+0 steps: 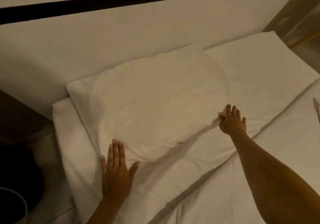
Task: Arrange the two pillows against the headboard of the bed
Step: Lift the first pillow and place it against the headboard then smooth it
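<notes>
I see one white pillow (155, 102) lying across the middle of the frame on top of a second, flatter pillow (259, 64) that runs toward the upper right, both just beside the pale headboard (103, 41) across the top. My left hand (116, 171), lower left, lies flat and spread against the top pillow's near edge. My right hand (232, 121), right of centre, rests open with fingers splayed on its right corner.

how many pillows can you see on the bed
2. The top pillow lies under both hands, its far end against the headboard. The lower pillow lies flat beneath it, reaching out to the right. None seems hidden.
</notes>
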Available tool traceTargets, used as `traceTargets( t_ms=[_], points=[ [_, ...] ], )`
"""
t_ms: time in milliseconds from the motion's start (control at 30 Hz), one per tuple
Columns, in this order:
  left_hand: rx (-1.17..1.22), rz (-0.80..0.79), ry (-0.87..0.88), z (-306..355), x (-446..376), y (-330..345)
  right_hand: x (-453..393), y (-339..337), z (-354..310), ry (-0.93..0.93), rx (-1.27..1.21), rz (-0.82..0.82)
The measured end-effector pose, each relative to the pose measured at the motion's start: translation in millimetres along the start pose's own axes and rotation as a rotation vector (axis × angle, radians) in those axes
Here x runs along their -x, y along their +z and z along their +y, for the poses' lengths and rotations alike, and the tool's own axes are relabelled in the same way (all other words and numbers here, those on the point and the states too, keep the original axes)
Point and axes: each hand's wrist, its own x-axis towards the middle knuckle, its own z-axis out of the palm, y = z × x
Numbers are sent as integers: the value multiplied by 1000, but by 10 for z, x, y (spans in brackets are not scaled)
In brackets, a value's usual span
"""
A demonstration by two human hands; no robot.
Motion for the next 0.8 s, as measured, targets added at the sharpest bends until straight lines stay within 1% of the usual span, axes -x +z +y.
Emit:
traceTargets(
  t_ms=[33,133,200,400,500,600,800],
  points=[
    [15,4,-16,-3,35,-56,22,-63,54,12,2,5],
    [90,30,-36,130,-6,-352,153,-323,38,-39,-7,38],
    [112,53,-25,312,-122,-666,286,-522,-82,-59,-39,50],
    [116,6,43,726,-457,-1536,842,-1115,-580,-76,-157,45],
    [51,-61,71,760,-452,-1871,1152,-1395,-760,-75,-200,31],
    [34,-82,96,723,-389,-2196,1439,-1685,-858,-66,-224,52],
    [-15,-114,233,631,-236,-2933,2101,-2263,-910,-37,-215,109]
  ],
)
